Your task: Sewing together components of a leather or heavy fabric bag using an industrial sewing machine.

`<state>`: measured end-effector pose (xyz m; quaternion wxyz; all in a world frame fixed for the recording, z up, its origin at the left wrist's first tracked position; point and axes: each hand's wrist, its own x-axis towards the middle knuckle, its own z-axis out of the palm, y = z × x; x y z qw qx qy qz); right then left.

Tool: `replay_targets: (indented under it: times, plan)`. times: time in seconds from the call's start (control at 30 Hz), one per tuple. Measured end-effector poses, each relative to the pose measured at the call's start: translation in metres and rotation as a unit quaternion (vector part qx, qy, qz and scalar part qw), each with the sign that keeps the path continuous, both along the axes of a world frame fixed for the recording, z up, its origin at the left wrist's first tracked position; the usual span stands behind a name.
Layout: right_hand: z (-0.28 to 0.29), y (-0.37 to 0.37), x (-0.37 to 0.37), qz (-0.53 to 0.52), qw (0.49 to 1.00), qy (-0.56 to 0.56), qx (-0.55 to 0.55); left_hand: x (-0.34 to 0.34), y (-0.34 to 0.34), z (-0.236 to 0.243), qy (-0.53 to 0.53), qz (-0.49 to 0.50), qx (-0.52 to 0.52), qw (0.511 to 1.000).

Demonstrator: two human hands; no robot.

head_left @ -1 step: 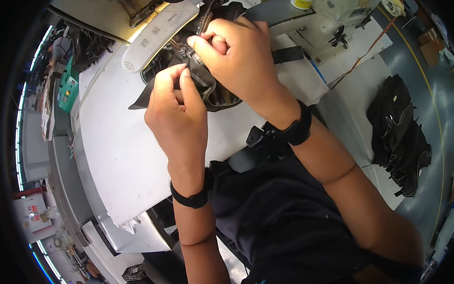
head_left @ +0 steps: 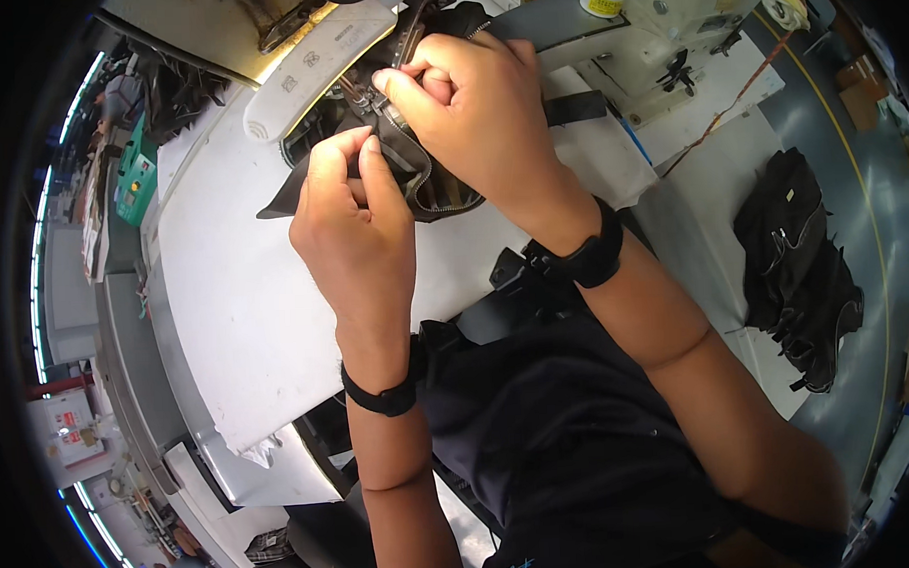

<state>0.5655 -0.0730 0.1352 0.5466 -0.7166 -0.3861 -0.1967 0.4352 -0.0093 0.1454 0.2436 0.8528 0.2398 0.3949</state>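
Observation:
A dark piece of fabric (head_left: 283,197) with a metal-toothed zipper (head_left: 423,193) along a curved edge lies bunched under the metal presser foot (head_left: 356,91) of a sewing machine. My left hand (head_left: 352,212) is closed in a pinch at the near side of the cloth, thumb against forefinger. Beyond it and to the right, my right hand (head_left: 488,108) has its fingers curled and closed at the cloth right beside the presser foot. Its thumb and forefinger tips hide part of what they grip. Both wrists wear black straps.
A long white rounded cover (head_left: 317,73) hangs over the work at the left of the presser foot. White machine housing (head_left: 666,46) stands at the right. More dark zippered cloth (head_left: 794,272) lies far right. A green plastic container (head_left: 136,180) sits at the left.
Both hands and the fabric keep their places. The right wrist and its strap have shifted very slightly.

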Motion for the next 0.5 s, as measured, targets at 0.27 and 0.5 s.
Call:
replay_targets:
  times: [0.27,0.5]
  plan:
    - [-0.011,-0.016,-0.016,-0.006,0.998,-0.039,0.045,-0.005,-0.001,0.004,0.018,-0.025,-0.01,0.999]
    - [-0.027,-0.03,-0.04,0.169,0.963,0.211,0.012,-0.007,-0.004,-0.002,0.014,-0.022,0.07,0.997]
